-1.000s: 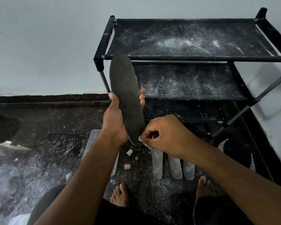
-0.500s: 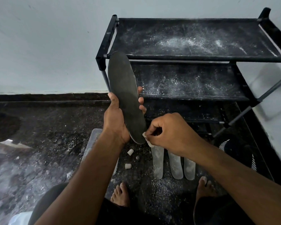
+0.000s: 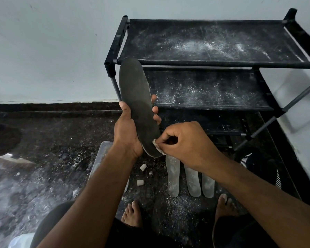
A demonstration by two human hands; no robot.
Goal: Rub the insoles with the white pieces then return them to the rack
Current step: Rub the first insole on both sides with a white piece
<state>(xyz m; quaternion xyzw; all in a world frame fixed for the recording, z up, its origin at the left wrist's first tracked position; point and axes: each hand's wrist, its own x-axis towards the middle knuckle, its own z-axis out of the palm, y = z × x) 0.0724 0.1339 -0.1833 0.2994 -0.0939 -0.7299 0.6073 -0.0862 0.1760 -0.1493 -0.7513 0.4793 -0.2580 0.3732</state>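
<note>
A dark speckled floor (image 3: 43, 158) dusted with white powder meets a pale wall, with a black rack (image 3: 213, 63) standing against it. In front of the rack, the left hand (image 3: 129, 133) grips a dark insole (image 3: 138, 108) upright, thumb and fingers curled round its edges. The right hand (image 3: 184, 142) pinches a white piece (image 3: 157, 145) against the insole's lower end. Three pale insoles (image 3: 191, 178) lie on the floor before the rack.

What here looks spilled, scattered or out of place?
White powder dusts the black rack's shelves and the dark floor. Two loose white pieces lie on the floor beside three whitened insoles. It looks like rubbing residue; nothing seems damaged.
</note>
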